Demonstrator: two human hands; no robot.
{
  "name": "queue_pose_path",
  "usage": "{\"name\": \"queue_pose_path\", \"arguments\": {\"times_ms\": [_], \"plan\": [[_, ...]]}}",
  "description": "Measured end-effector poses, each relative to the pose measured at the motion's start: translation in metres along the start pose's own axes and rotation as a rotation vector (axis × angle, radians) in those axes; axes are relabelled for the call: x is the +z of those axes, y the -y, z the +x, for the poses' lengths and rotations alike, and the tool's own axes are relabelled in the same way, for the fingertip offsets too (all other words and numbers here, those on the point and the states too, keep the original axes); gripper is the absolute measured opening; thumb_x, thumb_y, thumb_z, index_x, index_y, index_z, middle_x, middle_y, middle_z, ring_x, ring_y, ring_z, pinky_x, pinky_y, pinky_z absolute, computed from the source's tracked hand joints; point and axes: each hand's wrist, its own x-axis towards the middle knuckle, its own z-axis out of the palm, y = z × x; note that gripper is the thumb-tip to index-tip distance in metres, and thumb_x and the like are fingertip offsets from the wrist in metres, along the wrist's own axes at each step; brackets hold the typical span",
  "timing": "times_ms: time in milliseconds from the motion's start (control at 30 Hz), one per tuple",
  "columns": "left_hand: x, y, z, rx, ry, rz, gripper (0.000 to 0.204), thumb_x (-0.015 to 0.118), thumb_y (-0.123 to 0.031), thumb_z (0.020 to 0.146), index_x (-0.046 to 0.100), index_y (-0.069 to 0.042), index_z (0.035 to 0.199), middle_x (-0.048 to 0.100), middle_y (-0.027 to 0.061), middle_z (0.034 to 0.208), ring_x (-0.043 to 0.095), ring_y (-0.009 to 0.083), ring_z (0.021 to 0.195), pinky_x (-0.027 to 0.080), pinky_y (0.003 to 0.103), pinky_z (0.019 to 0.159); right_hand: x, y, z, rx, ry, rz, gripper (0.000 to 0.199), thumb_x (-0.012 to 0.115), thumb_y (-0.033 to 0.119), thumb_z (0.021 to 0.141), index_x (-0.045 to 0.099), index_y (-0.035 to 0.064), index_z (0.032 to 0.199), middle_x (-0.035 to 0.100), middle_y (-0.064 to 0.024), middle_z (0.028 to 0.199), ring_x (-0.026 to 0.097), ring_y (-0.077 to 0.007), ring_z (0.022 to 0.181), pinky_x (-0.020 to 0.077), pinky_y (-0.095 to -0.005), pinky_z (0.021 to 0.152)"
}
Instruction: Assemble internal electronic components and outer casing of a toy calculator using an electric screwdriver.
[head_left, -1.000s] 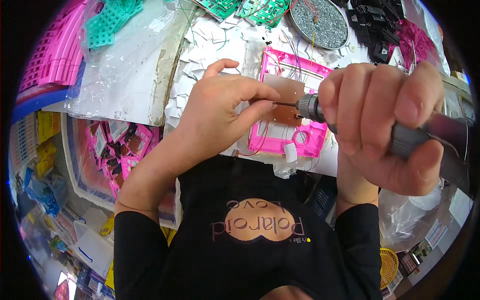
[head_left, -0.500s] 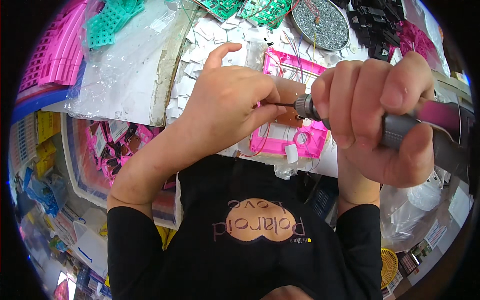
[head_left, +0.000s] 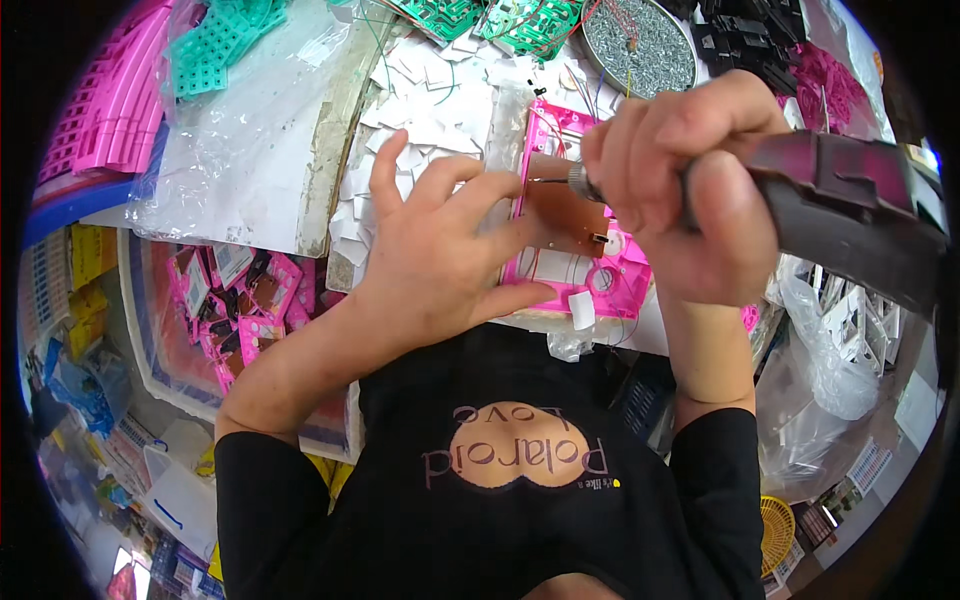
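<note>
- Head view: the right hand is clenched around the dark handle of a powered screwdriver, whose metal tip points left onto a brown circuit board.
- The brown circuit board sits inside a pink plastic casing lying flat on the workbench, just in front of the person's chest.
- The left hand is spread open, grasping nothing; its fingers press on the casing's left edge, thumb along the lower edge.
- Behind the casing lie scattered white paper squares, green circuit boards and a round tray of screws.
- On the left, a bin of pink parts stands below the bench.
</note>
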Motion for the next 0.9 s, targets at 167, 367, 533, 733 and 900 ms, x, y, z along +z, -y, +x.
{"name": "queue_pose_path", "arguments": {"times_ms": [167,367,533,733,900], "plan": [[0.007,0.003,-0.006,0.018,-0.023,0.056,0.033,0.081,-0.045,0.071,0.077,-0.021,0.093,0.061,-0.0015,0.117,0.052,0.0216,0.118,0.012,0.068,0.113,-0.001,-0.006,0.003,0.03,0.044,0.049,0.019,0.058,0.024,0.1,0.053,0.0055,0.103,0.05,-0.0016,0.064,0.046,-0.0129,0.055,0.0418,-0.0324,0.061],[0.011,0.004,-0.008,0.027,-0.032,0.027,0.032,0.081,-0.044,0.072,0.077,-0.021,0.095,0.061,0.002,0.119,0.053,0.0239,0.12,0.012,0.068,0.113,-0.001,-0.011,-0.004,0.019,0.017,-0.407,0.02,0.061,0.018,0.099,0.048,0.0053,0.092,0.051,-0.0042,0.061,0.043,-0.0122,0.052,0.0402,-0.0312,0.055],[0.005,-0.002,-0.007,0.003,0.01,-0.031,0.047,0.082,-0.043,0.071,0.071,-0.017,0.108,0.059,0.0069,0.118,0.053,0.027,0.118,0.014,0.064,0.112,-0.001,-0.016,-0.002,0.077,0.001,-0.243,0.021,0.062,0.019,0.099,0.048,0.0054,0.09,0.05,-0.0042,0.059,0.042,-0.0124,0.05,0.0393,-0.0309,0.053],[0.001,-0.032,-0.033,-0.125,0.076,-0.125,0.043,0.087,-0.027,0.07,0.062,-0.009,0.1,0.06,0.0073,0.108,0.057,0.0272,0.101,0.034,0.05,0.093,-0.04,-0.003,-0.001,-0.041,0.026,0.137,0.037,0.054,0.032,0.101,0.053,0.0015,0.122,0.05,-0.002,0.07,0.045,-0.0138,0.062,0.0407,-0.0332,0.066],[0.002,-0.028,-0.036,-0.031,0.024,-0.252,0.019,0.08,-0.004,0.076,0.065,-0.007,0.088,0.066,0.0064,0.088,0.063,0.0279,0.083,0.046,0.039,0.078,-0.051,0.062,-0.026,-0.043,-0.246,-0.444,0.069,0.062,0.012,0.094,0.03,-0.0068,0.152,0.055,-0.0288,0.136,0.055,-0.0376,0.126,0.0405,-0.0521,0.107]]}}
